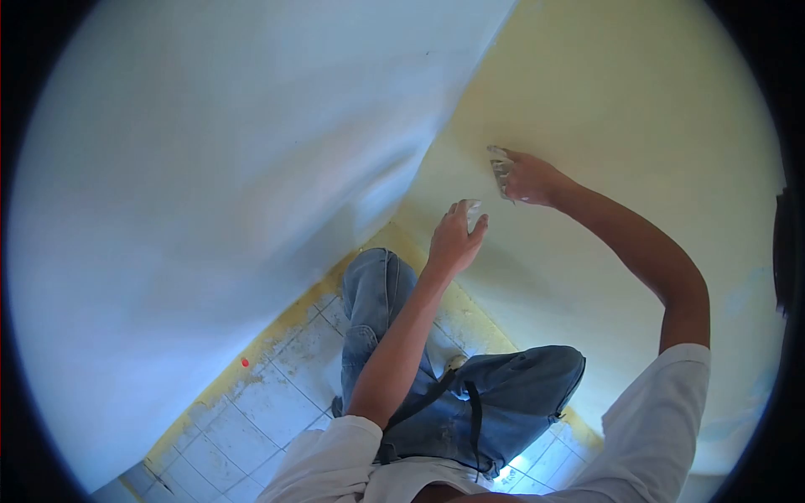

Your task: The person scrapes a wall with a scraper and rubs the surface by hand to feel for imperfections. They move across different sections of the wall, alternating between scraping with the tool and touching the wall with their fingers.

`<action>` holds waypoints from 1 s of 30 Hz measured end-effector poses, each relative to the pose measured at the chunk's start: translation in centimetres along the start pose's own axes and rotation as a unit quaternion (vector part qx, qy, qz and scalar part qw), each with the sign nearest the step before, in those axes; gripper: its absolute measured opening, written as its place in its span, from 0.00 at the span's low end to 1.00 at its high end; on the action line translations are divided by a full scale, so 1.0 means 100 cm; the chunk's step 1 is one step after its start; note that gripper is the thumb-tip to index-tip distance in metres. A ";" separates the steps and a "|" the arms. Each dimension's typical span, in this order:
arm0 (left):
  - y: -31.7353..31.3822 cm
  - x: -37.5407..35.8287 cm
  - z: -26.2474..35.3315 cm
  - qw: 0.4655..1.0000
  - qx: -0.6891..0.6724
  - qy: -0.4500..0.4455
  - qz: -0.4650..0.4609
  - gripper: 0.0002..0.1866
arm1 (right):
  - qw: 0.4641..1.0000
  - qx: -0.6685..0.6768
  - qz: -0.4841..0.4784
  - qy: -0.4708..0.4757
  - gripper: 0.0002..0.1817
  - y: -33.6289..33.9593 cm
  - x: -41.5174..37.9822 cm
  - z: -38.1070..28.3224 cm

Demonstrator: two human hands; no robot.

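My right hand [530,178] grips a small flat putty knife [501,174] whose blade lies against the yellow wall [620,109]. White paste is smeared over its fingers. Lower and to the left, my left hand [455,236] is curled in front of the same wall, with its thumb apart from the index finger. Something white, like putty [474,213], shows between them; I cannot tell whether it is a lump or a coated tool.
A pale bluish-white wall [210,168] meets the yellow wall in a corner ahead. My bent knees in jeans [520,394] are close to both walls. Stained white floor tiles [277,394] lie below, with a red spot [245,363] near the left wall. A dark object [783,251] stands at the far right.
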State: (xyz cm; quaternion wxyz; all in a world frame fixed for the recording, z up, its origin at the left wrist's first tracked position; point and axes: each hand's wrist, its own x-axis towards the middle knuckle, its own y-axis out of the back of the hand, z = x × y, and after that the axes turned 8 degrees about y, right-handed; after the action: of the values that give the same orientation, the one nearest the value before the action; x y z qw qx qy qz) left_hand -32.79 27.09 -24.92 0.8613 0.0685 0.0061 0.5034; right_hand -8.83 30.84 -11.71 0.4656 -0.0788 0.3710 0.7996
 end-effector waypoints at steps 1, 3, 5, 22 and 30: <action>-0.003 -0.001 -0.001 1.000 0.008 -0.010 0.000 0.23 | 0.999 0.041 -0.028 -0.023 0.03 0.014 -0.010 0.007; -0.006 -0.003 -0.001 1.000 0.002 -0.016 0.007 0.23 | 0.996 0.067 0.005 -0.054 0.03 0.018 -0.016 0.013; -0.006 -0.007 0.004 1.000 -0.005 -0.002 0.001 0.24 | 0.995 0.053 0.072 -0.052 0.02 -0.007 -0.024 0.008; -0.007 0.008 0.003 0.997 0.054 0.011 -0.056 0.25 | 0.996 0.054 0.055 -0.052 0.06 0.019 -0.046 0.021; -0.015 0.008 -0.001 0.997 0.051 -0.014 -0.055 0.25 | 0.998 0.049 -0.006 -0.028 0.09 0.044 -0.061 0.028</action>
State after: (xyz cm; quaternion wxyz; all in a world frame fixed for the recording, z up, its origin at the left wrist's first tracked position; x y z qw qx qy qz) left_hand -31.10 27.02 -25.18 0.8831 0.1193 0.0236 0.4532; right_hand -8.39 27.29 -4.55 0.4841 -0.0352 0.3961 0.7794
